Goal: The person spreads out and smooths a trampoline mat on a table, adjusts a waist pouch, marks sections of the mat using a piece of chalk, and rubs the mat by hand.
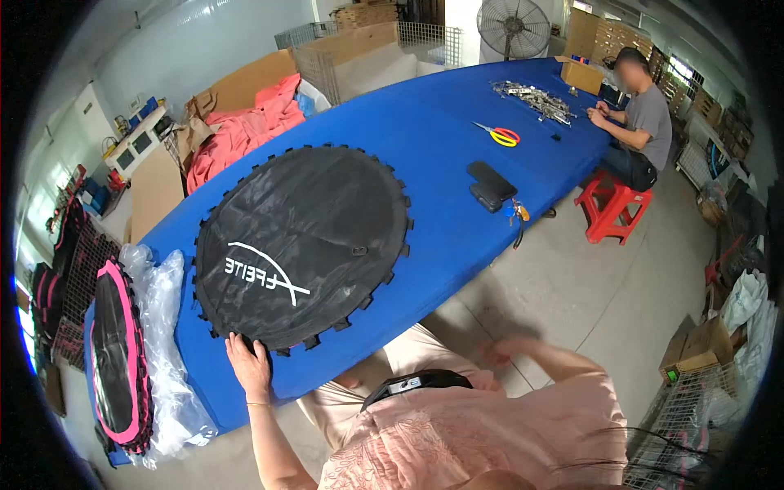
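A round black mat (327, 220) with short tabs all round its rim and white lettering lies flat on the blue table (433, 106). At the mat's lower left edge rests my left hand (247, 362), fingers apart and fingertips touching the edge. My right hand (505, 349) hangs off the table beside my body, blurred by motion, so its fingers cannot be made out. Clear plastic wrap (167, 351) and a pink-rimmed black mat (118, 351) lie at the table's left end.
A black case (492, 186) with keys (518, 212), scissors (500, 135) and a heap of metal parts (535, 101) lie further along the table. A co-worker (649, 122) sits on a red stool (614, 208) at the far right. A large fan (513, 28) stands behind.
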Tool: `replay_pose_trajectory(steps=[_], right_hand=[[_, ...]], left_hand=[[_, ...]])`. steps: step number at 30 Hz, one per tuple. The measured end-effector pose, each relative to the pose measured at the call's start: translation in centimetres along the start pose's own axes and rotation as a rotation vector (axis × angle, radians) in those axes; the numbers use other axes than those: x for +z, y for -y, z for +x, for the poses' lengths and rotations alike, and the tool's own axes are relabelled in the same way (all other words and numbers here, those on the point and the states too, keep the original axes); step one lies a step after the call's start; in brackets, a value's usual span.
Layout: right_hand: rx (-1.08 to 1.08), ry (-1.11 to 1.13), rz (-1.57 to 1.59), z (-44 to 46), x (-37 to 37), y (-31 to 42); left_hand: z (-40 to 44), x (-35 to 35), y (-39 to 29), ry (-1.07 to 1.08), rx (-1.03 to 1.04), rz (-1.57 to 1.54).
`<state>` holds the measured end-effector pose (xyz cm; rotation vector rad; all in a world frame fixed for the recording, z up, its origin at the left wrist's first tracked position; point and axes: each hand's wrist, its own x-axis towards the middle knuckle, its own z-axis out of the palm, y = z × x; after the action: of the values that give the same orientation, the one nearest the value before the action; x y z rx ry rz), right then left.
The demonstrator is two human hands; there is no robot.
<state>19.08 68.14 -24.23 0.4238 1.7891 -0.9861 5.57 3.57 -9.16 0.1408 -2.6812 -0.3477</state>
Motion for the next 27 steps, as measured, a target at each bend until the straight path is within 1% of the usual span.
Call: replay_pose_trajectory(steps=[1, 2, 7, 12, 15, 17, 20, 24, 26, 27], right_hand=[[0.094, -0.019, 0.125, 0.8, 1.8, -2.4], [0.136, 0.185, 0.492, 4.6, 3.9, -5.8], [0.039, 0.091, 0.452, 5.5, 1.6, -2.2], [0.01, -0.018, 0.411, 6.8, 0.4, -2.9], [-0.008, -0.089, 0.339, 6.6, -3.5, -1.0], [-0.008, -0.125, 0.291, 6.9, -6.1, 0.2], [0.008, -0.157, 0.204, 8.1, -10.3, 2.5], [0.002, -0.233, 0.109, 10.5, -17.7, 8.3], [0.0, -0.281, 0.054, 11.1, -22.4, 11.3], [-0.003, -0.299, 0.032, 11.4, -24.0, 12.5]], left_hand=[[0.1, 0.1, 0.0, 0.003, -0.002, 0.011], [0.1, 0.2, -0.1, -0.009, -0.002, 0.007], [0.3, 0.3, 0.5, 0.006, 0.011, 0.007], [-0.1, -0.2, 0.0, 0.011, 0.001, -0.006], [-0.3, -0.7, -0.4, 0.021, -0.021, -0.019], [-0.6, 0.1, 0.5, 0.031, -0.015, 0.002], [-0.8, -1.0, -0.5, 0.05, -0.016, -0.016], [-1.4, -1.7, -0.6, 0.082, -0.047, -0.027], [-2.2, -0.7, 1.6, 0.068, 0.009, -0.022], [-0.7, -3.5, -2.2, 0.154, -0.091, -0.084]])
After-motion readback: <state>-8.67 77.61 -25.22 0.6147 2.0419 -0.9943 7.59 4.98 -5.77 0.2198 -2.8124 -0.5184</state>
